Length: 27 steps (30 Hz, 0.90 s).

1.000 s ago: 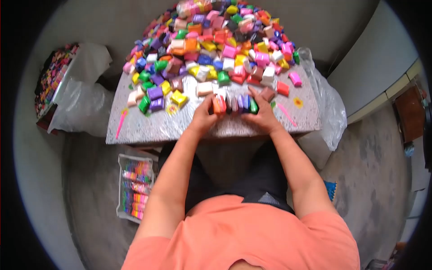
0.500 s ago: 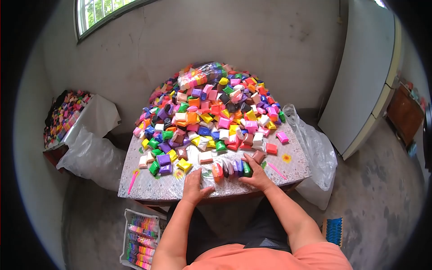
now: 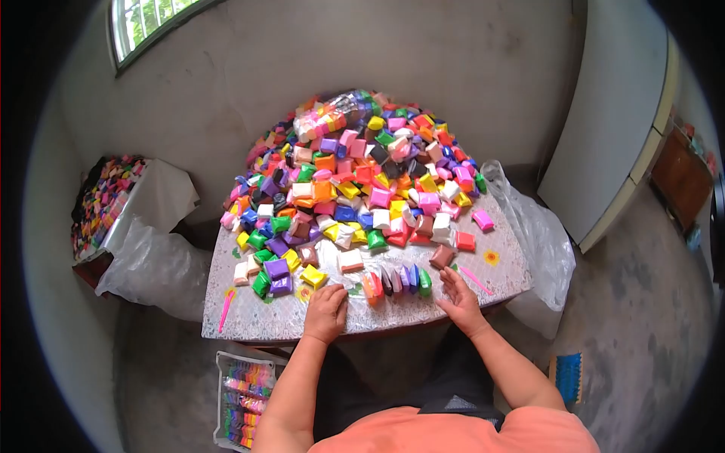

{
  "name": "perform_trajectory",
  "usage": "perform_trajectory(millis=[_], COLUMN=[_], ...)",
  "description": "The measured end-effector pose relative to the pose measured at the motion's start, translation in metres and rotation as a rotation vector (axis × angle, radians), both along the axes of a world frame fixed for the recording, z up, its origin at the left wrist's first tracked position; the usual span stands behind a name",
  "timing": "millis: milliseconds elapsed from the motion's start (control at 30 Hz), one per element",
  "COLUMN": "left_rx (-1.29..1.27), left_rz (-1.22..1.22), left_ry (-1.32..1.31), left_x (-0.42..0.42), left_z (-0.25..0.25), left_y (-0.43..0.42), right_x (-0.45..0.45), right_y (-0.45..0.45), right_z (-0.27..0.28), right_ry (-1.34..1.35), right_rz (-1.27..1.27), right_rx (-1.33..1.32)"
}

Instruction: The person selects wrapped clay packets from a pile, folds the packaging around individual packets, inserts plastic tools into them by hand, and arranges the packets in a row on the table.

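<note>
Where the floor shows beside the person's legs, a white crate [image 3: 219, 389] holds bundled colored packets. At the table's [image 3: 377, 318] near edge, the 2 hands stand apart: the left hand [image 3: 326, 311] has its fingers loosely bent, nothing seen in them though its palm is hidden, while the right hand [image 3: 459, 300] is spread and grasps nothing. Between them, touching neither, stands 1 short row of packets [image 3: 405, 279], orange at its left end and green at its right. The step in hand looks like setting packets side by side; a hold on the row would call for both hands closing evenly from its 2 ends, lest the packets splay. Just beyond lie a beige packet [image 3: 350, 262] and a brown packet [image 3: 442, 257], then the big mixed pile [image 3: 370, 198], with 1 clear bag of packets [image 3: 332, 115] on its far side.
</note>
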<state>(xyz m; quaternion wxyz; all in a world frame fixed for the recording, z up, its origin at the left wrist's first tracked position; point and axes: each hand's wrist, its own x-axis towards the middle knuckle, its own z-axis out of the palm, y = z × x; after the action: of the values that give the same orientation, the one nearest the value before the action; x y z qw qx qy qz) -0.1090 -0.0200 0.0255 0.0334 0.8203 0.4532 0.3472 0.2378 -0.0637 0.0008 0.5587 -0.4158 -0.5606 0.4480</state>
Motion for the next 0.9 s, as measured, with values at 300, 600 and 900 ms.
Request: perform_trajectory(millis=[300,600,900], left_rx=[-0.005,-0.019,-0.068], left_rz=[0.0,0.008,0.026], left_ry=[0.048,0.078,0.055], left_x=[0.008,0.009,0.009], left_z=[-0.003,-0.001,0.003], left_y=[0.001,0.0,0.0], right_x=[-0.003,-0.003,0.014], right_y=[-0.005,-0.004,0.019], right_z=[-0.001,0.002,0.054], right_ry=[0.151,0.168,-0.006], right_rz=[-0.054,-0.055,-0.139], right_rx=[-0.019,-0.018,-0.084])
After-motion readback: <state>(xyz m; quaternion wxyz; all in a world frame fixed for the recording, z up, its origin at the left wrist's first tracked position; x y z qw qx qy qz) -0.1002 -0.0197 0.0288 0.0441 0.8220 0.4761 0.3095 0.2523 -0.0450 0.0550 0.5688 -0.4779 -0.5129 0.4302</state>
